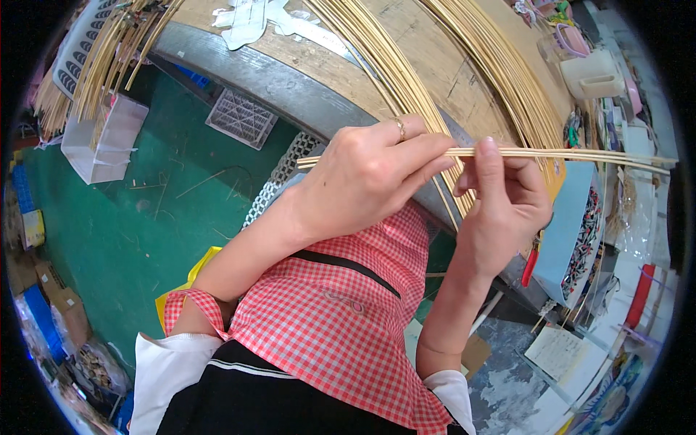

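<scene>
Several long, thin, straw-coloured, cane-like sticks [565, 153]: holding them crosswise in both hands, above the near edge of a brown wooden bench [409, 29] with a grey metal border. Clamping the grip of the left hand [373, 163] on the sticks, curling the fingers over them and showing short ends on the left. Wearing a thin gold-coloured ring [400, 129] on that hand. Pinching the same sticks in the grip of the right hand [507, 185], thumb on top, just beside the left fingertips, and pointing the long ends rightward across a light-blue open box [569, 188] of small mixed-colour bits.

Looking onto the bench: seeing a thick bundle of straw-coloured lengths [362, 47] running from the far edge toward the near one, partly hidden behind the hands, and a second straw-coloured bundle [507, 72] closer to the right edge. Viewing flat white cut-out sheets [246, 25] toward the near edge's left end, and a white plastic jug [594, 75] by the right edge. Wearing a red-and-white checked apron [312, 326], standing over a green floor [196, 181].
</scene>
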The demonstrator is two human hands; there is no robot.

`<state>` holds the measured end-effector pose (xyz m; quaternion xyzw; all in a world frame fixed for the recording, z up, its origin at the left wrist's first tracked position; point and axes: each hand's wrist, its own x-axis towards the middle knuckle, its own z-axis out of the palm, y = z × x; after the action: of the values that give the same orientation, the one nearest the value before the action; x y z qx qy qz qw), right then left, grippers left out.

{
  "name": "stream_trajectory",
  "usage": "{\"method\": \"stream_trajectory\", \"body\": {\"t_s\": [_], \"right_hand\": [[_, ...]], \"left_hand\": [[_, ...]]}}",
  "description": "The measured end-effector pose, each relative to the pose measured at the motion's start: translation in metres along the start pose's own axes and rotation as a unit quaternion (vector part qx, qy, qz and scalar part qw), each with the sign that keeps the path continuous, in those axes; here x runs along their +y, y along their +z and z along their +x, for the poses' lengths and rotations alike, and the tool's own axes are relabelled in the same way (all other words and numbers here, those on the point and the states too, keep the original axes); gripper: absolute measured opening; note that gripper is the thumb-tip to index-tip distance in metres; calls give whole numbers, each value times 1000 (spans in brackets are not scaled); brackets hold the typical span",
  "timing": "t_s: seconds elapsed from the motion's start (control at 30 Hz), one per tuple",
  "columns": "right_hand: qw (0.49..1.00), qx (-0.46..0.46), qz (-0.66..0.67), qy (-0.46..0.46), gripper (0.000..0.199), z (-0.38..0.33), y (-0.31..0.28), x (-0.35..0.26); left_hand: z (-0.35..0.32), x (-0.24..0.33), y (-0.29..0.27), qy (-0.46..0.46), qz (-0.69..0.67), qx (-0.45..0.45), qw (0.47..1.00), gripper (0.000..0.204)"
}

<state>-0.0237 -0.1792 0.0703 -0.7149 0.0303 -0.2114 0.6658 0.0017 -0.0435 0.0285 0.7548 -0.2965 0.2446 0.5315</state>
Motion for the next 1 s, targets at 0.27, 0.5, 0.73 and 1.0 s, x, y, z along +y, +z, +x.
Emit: {"method": "stream_trajectory", "body": {"t_s": [0.27,0.5,0.73,1.0], "right_hand": [[990,28,-140,-7,26,27,-77,3],[843,204,-496,45,25,80,-388,28],[796,-1,-597,101,27,77,-476,75],[636,145,-758,24,24,71,-418,46]], "left_hand": [[-10,-19,-16,-93,-47,-46,994,9],[-29,-32,-28,-258,-169,-59,949,17],[-33,-38,-25,-315,-203,-86,923,20],[-35,-36,-19,-308,-212,-75,925,22]]}}
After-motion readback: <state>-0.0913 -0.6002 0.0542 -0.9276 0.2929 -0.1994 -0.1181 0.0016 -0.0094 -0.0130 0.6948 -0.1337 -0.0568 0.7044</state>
